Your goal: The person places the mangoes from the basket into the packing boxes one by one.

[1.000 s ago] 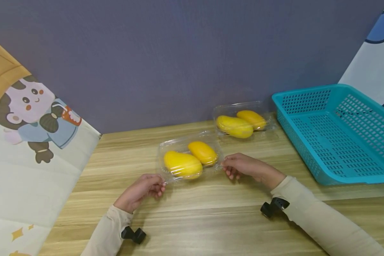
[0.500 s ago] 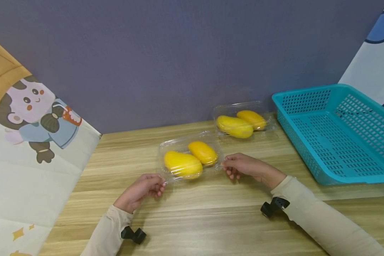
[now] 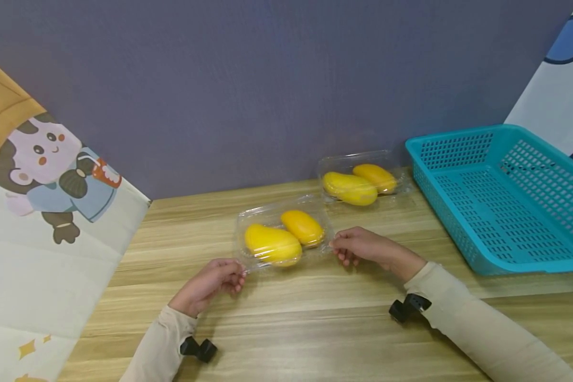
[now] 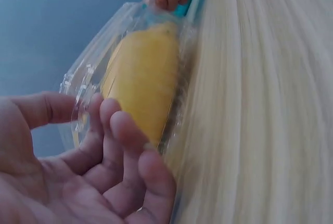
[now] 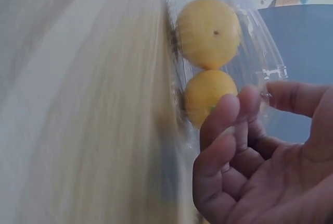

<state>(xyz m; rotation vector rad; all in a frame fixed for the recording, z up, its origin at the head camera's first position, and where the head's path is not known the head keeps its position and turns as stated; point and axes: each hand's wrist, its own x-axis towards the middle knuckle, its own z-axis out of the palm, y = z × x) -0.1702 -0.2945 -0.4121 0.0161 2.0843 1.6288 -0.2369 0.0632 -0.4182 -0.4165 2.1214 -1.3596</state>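
Observation:
A clear plastic clamshell box [image 3: 255,216] with two yellow mangoes [image 3: 273,244] inside lies slightly askew on the wooden table. My left hand [image 3: 211,284] pinches its near left corner between thumb and index finger, the other fingers loosely curled. At the near right corner my right hand [image 3: 369,249] pinches the rim the same way, as the right wrist view also shows around the box edge [image 5: 273,75]. In the left wrist view one mango [image 4: 143,78] shows through the plastic. The box looks closed, though its clear lid is hard to make out.
Behind and to the right, a second clear box [image 3: 336,162] with two mangoes [image 3: 350,188] stands by the grey-purple backboard [image 3: 248,95]. A turquoise perforated basket [image 3: 446,231] occupies the right side of the wooden table [image 3: 291,329]. A cartoon-printed sheet [image 3: 28,265] borders the left.

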